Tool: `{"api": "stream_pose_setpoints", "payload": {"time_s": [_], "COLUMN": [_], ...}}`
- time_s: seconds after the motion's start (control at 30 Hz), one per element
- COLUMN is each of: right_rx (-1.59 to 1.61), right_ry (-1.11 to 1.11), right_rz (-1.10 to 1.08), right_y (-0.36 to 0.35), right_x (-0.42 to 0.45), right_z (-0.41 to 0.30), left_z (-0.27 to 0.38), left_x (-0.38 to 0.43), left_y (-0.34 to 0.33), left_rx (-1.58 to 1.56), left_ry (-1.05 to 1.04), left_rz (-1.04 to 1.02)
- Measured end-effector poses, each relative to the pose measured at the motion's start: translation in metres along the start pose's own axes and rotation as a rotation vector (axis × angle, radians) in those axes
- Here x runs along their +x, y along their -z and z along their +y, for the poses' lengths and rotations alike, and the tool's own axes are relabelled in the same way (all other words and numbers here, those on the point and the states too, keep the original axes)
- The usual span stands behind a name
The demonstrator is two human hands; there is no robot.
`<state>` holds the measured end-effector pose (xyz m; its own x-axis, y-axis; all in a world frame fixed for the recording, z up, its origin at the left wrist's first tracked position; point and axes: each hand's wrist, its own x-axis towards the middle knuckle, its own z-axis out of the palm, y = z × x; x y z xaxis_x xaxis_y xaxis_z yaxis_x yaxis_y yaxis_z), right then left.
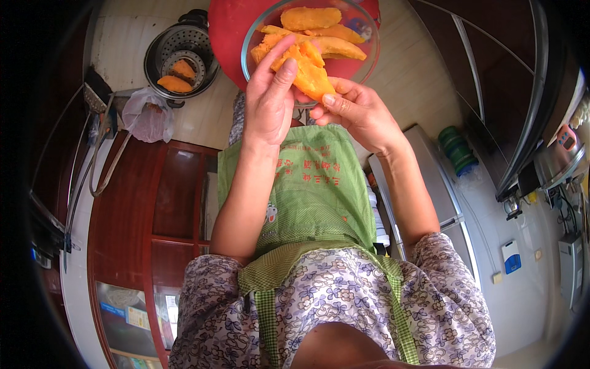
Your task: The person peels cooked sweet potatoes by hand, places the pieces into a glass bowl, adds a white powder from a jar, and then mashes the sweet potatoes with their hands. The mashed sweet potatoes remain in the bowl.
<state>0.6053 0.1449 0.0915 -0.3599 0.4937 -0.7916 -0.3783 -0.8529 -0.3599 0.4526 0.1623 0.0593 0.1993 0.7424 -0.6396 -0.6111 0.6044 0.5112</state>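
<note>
Both my hands hold a soft orange piece of cooked sweet potato or similar flesh (309, 76) over the near edge of a clear glass bowl (246, 57). My left hand (272, 92) supports it from the left, thumb resting near its upper side. The fingers and thumb of my right hand (352, 104) pinch its lower right end. Inside the bowl lie several long orange pieces (311, 18), skinless where visible. Orange bits cling to my right fingertips.
The bowl stands on a red round surface (223, 41). At its left, a metal steamer pot (150, 60) on the floor holds two orange pieces (174, 84). A thin plastic bag (147, 115) hangs or lies below the pot. A grey refrigerator (417, 170) stands at the right.
</note>
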Motion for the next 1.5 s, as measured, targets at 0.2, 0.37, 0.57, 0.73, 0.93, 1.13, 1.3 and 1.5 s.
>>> {"api": "stream_pose_setpoints", "payload": {"time_s": [0.2,0.37,0.57,0.73,0.93,1.13,1.3,1.5], "right_rx": [-0.066,-0.145,-0.05,-0.092,-0.089,-0.153,-0.225,-0.223], "right_ry": [0.022,0.014,-0.021,0.01,0.009,0.065,0.069,0.09], "right_rz": [0.045,0.078,0.09,0.127,0.18,0.203,0.2,0.22], "right_y": [-0.002,-0.004,-0.008,-0.011,-0.012,-0.018,-0.012,-0.016], "right_x": [-0.004,-0.004,-0.002,-0.001,-0.003,-0.004,-0.005,-0.006], "right_z": [-0.001,0.002,-0.003,0.005,0.011,0.009,0.007,0.01], "left_z": [0.0,0.001,-0.011,-0.009,-0.014,-0.014,-0.012,-0.021], "left_x": [-0.001,-0.001,-0.008,-0.016,-0.016,-0.015,-0.017,-0.018], "left_y": [-0.007,-0.006,-0.011,-0.004,0.006,-0.011,0.0,0.011], "left_rx": [-0.002,0.042,0.006,0.025,0.16,0.007,0.133,0.142], "left_ry": [0.002,0.026,-0.047,0.053,0.053,0.024,0.1,0.113], "left_rz": [0.013,0.028,0.083,0.023,-0.008,0.05,-0.103,-0.077]}}
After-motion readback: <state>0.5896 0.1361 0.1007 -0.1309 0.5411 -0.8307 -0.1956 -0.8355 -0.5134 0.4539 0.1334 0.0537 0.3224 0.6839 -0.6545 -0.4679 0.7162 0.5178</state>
